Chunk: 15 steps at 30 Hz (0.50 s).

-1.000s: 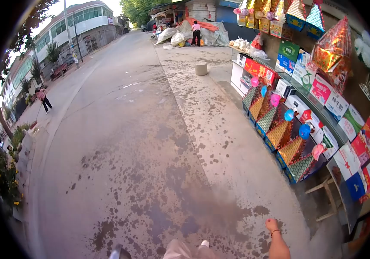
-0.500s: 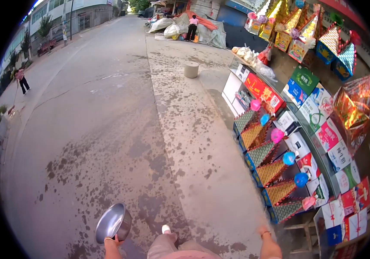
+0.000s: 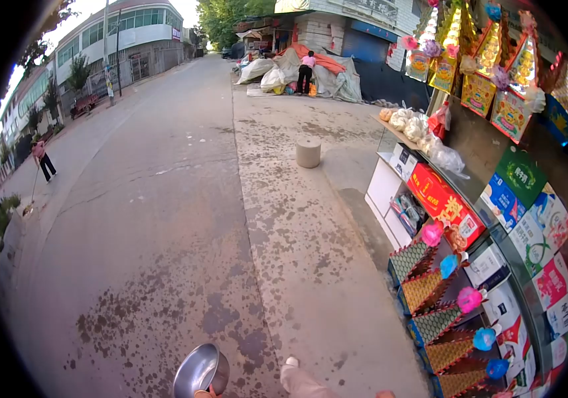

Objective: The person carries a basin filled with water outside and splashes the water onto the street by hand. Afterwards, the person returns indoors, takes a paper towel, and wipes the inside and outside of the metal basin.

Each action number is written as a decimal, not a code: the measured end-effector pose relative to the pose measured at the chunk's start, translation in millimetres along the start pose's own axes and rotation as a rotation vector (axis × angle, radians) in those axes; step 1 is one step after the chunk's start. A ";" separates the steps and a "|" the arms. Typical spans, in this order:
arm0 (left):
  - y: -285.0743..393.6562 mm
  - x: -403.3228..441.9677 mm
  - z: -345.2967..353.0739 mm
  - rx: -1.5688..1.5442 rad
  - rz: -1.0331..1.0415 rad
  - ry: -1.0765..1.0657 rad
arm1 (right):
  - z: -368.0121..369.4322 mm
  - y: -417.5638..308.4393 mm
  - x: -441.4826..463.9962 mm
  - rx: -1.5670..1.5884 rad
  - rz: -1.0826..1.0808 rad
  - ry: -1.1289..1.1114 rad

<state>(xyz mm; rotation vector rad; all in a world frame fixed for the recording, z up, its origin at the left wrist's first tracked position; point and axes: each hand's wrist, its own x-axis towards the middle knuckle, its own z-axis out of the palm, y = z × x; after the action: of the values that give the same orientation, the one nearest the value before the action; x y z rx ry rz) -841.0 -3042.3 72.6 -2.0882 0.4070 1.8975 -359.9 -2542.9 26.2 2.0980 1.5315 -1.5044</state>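
A shiny metal basin (image 3: 196, 369) is tilted on its side at the bottom of the view. My left hand (image 3: 208, 393) grips its lower rim, and only the fingers show. At the bottom edge, to the right of my leg, a sliver of my right hand (image 3: 385, 395) appears over the pavement. Its fingers are cut off by the frame, so what it does is hidden. My white shoe (image 3: 291, 362) is on the ground between the two hands.
Water spots mark the road. A round stone block (image 3: 308, 153) stands ahead. At right is a stall with a red box (image 3: 444, 203), milk cartons (image 3: 521, 174) and cone-shaped decorations (image 3: 435, 324). One person (image 3: 306, 74) stands by covered goods; another (image 3: 42, 159) is at left.
The view has tilted up and swung, bringing the basin and my hands lower in the frame. My right hand has mostly dropped out of sight; the basin stays in my left hand.
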 end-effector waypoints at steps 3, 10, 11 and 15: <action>14.0 -36.8 76.2 -0.244 0.110 0.211 | -21.6 -211.1 37.8 -0.400 -0.434 0.004; 29.9 -58.7 225.3 -0.117 0.374 -0.103 | -48.8 -662.5 67.1 -0.147 -0.876 -0.086; 19.2 -57.5 255.7 -0.120 0.375 -0.101 | -47.7 -703.1 70.4 0.033 -0.819 -0.160; -39.1 -60.6 417.2 -0.232 0.275 -0.030 | -30.6 -773.3 109.0 1.236 -0.518 -0.522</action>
<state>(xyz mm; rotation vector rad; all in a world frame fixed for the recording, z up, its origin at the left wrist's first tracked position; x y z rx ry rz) -1212.3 -2840.3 96.2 -2.2423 0.5126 2.2244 -945.6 -2089.5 275.6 1.3199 1.0132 -3.4532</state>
